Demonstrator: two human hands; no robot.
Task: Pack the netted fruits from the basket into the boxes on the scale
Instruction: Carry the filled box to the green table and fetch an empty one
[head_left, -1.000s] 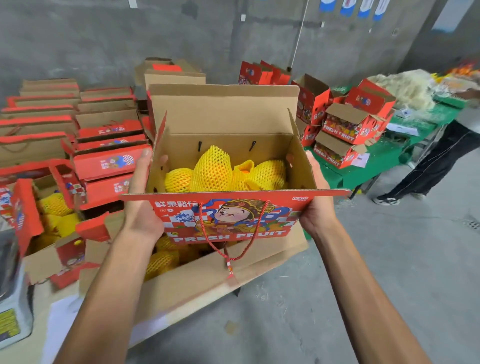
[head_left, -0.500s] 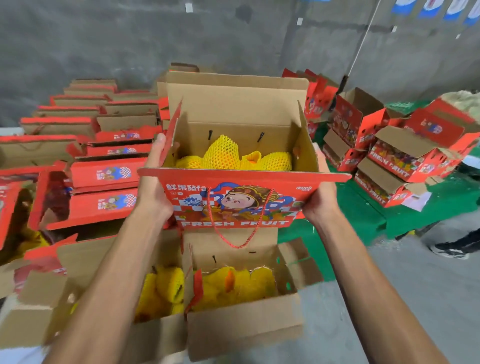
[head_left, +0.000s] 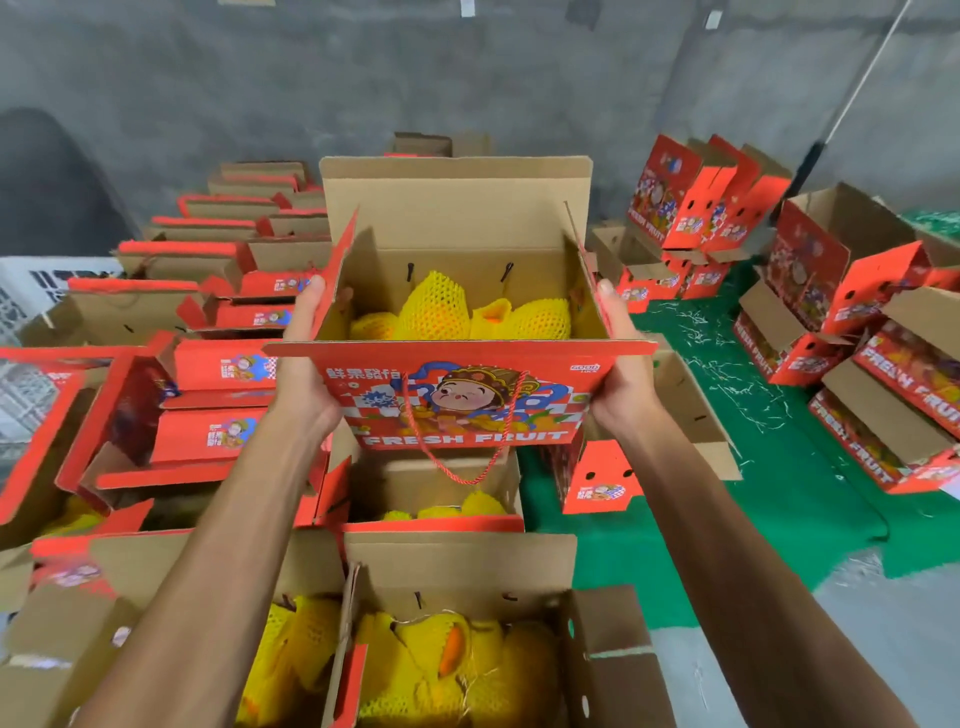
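I hold an open red "FRESH FRUIT" gift box (head_left: 462, 400) up in the air at the middle of the view. Inside it lie several fruits in yellow foam netting (head_left: 457, 314). My left hand (head_left: 304, 374) grips the box's left end, fingers curled over the side flap. My right hand (head_left: 621, 374) grips the right end the same way. A red cord handle hangs from the box's front. No scale or basket shows.
Below stand more open boxes with netted fruit: one nearest me (head_left: 457, 654), another behind it (head_left: 441, 493). Stacked filled boxes (head_left: 208, 364) fill the left. A green-covered table (head_left: 727, 467) on the right carries empty red boxes (head_left: 841, 291). A grey wall is behind.
I have carried the box leftward and forward, from over the floor to above the rows of open boxes. Both hands keep the same hold on its ends.
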